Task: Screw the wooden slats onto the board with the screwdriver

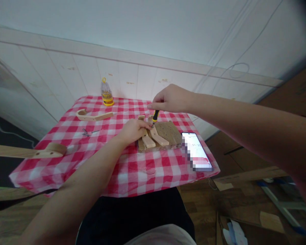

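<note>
Screw-driving, I judge. My right hand (169, 98) pinches the screwdriver (155, 117) upright; my left hand (132, 131), at its 8 o'clock, presses closed on the wooden slats (158, 137). Next needs steady downward pressure.

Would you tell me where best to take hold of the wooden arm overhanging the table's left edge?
Probably the wooden arm by its straight shaft, coming from the left: that part juts free past the tablecloth, while the rounded end lies flat on it.
</note>
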Demonstrator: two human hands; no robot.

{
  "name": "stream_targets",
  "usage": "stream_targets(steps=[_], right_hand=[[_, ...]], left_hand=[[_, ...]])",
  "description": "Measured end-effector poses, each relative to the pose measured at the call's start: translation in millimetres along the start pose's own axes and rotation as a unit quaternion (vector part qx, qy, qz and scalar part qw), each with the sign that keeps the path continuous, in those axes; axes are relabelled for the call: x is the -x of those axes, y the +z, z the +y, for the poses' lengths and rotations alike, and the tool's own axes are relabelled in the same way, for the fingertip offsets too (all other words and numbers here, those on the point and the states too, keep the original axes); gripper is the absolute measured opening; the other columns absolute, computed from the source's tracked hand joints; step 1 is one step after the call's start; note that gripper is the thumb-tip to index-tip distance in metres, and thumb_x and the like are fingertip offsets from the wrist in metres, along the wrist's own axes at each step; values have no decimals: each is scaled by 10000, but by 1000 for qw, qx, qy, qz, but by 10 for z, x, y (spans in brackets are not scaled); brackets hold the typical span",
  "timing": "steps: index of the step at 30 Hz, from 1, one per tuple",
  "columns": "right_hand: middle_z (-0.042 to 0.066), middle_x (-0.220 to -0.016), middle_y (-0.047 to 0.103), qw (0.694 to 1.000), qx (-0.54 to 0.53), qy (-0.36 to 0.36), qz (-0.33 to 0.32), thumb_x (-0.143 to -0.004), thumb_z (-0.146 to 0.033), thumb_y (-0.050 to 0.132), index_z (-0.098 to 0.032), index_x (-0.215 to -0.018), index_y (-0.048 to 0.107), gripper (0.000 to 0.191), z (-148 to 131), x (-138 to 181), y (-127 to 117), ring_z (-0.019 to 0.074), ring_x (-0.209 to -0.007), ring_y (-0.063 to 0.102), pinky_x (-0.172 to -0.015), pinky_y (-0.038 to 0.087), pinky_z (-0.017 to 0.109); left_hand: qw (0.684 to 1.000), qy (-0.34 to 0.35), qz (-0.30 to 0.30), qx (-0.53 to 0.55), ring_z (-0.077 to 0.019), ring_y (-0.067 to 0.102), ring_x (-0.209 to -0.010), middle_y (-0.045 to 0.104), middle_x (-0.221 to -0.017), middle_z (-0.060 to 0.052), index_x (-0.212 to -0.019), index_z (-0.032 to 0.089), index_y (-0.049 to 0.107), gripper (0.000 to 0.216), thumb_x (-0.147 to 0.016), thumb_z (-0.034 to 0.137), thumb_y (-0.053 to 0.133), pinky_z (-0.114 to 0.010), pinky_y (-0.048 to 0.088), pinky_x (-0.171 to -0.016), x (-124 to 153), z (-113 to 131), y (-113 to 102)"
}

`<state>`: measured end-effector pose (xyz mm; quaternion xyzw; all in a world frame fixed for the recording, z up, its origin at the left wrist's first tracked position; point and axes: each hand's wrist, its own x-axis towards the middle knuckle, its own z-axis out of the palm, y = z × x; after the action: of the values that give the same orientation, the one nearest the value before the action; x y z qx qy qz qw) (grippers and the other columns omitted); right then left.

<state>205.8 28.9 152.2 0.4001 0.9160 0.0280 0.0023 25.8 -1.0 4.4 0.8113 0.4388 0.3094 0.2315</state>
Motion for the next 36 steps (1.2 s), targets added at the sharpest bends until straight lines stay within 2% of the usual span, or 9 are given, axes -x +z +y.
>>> stream_targets(steps=[5,11,14,16,20,25,29,32,36], right_hand=[[50,-882,731,1000,-11,-18,-12,-848,-323,550,-165,-1089,746,348,49,-6,-25,150,-722,580,-660,364,296],[91,-682,674,997,50,63,18,-918,-533,444,-105,-865,771,541,106,-76,102,185,-652,566,-610,310,325],[74,-816,714,997,15,41,68,-918,-470,499,-147,-1184,689,460,86,-69,177,185,-722,589,-645,324,304],[57,-875,722,997,-1,22,80,-912,-440,529,-189,-1279,621,454,69,-47,199,176,-743,589,-657,326,291],[56,-845,718,999,7,-16,31,-926,-459,483,-177,-1045,725,391,54,7,158,163,-731,577,-663,327,293],[75,-1006,726,999,-15,-27,-20,-869,-273,482,-139,-1244,656,435,77,54,28,166,-789,584,-714,363,296],[37,-814,700,1000,3,2,-22,-885,-345,480,-154,-1022,748,357,86,64,-17,144,-701,540,-680,335,297],[31,-686,645,1000,2,24,3,-901,-472,489,-135,-908,762,433,76,57,32,131,-647,503,-655,314,296],[18,-773,665,997,-45,7,67,-901,-396,538,-166,-1204,675,404,59,38,125,119,-649,505,-659,323,276]], left_hand=[[1000,5,-5,-5,-186,689,-1093,753,-1141,-7,-999,217,785,395,-757,49,521,-310,548,-971,-9,-32,5],[1000,7,0,-1,-187,683,-1108,752,-1145,-5,-991,216,788,394,-761,63,508,-320,541,-994,-17,-62,22],[1000,7,0,-2,-186,686,-1098,755,-1136,-3,-998,217,786,395,-753,62,519,-318,539,-996,-16,-64,20],[1000,8,-1,0,-181,684,-1101,755,-1137,1,-998,221,786,398,-748,56,523,-311,533,-1004,-17,-62,18],[1000,4,1,-1,-179,681,-1108,754,-1137,8,-970,219,789,377,-762,57,520,-302,542,-984,-19,-56,20],[1000,1,4,2,-180,695,-1074,760,-1118,-10,-970,208,787,383,-753,37,523,-307,550,-965,-11,-45,24],[1000,-1,8,5,-185,693,-1080,758,-1125,-19,-977,205,787,362,-764,48,540,-321,545,-984,-7,-35,21],[1000,-7,6,2,-184,689,-1092,758,-1127,-9,-979,213,786,362,-764,47,546,-321,543,-990,-8,-33,21],[1000,-4,6,7,-180,687,-1098,757,-1128,-2,-971,218,787,371,-760,38,539,-308,542,-987,-12,-43,29]])
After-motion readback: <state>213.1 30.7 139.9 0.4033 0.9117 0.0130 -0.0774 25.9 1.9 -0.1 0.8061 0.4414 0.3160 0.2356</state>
